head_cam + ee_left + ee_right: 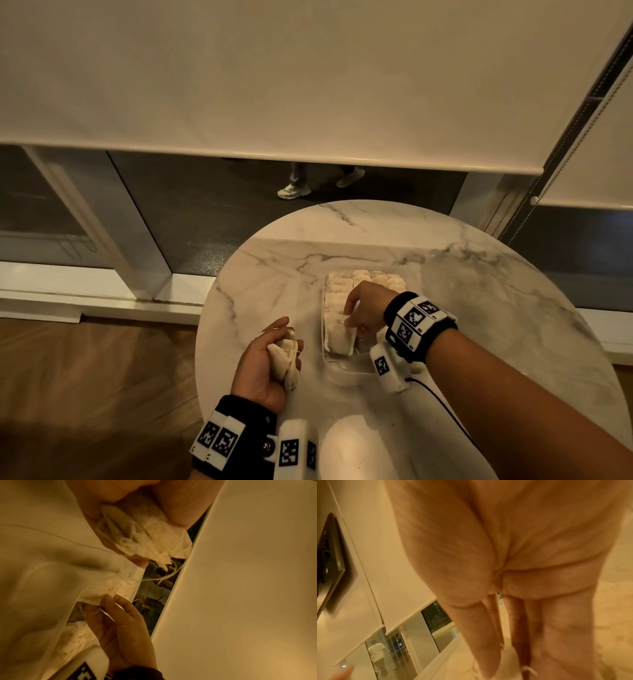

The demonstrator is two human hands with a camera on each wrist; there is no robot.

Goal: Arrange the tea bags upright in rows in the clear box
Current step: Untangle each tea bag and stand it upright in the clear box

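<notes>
A clear box (343, 367) stands on the round marble table (479, 291), with rows of upright tea bags (363, 279) filling its far part. My right hand (366, 308) reaches into the box's near end and pinches the top of one tea bag (339, 339), which stands against the row. In the left wrist view the same right hand (123, 628) holds that tea bag (106, 588) between thumb and fingers. My left hand (267, 359) hovers left of the box and grips a bunch of loose tea bags (284, 359), with strings hanging from the bunch (140, 536).
The table's left edge is close to my left hand, with wooden floor (85, 377) below it. A roller blind (308, 85) and glass panels stand behind the table. Beyond the glass a person's shoes (294, 190) show. A black cable (442, 404) runs from my right wrist.
</notes>
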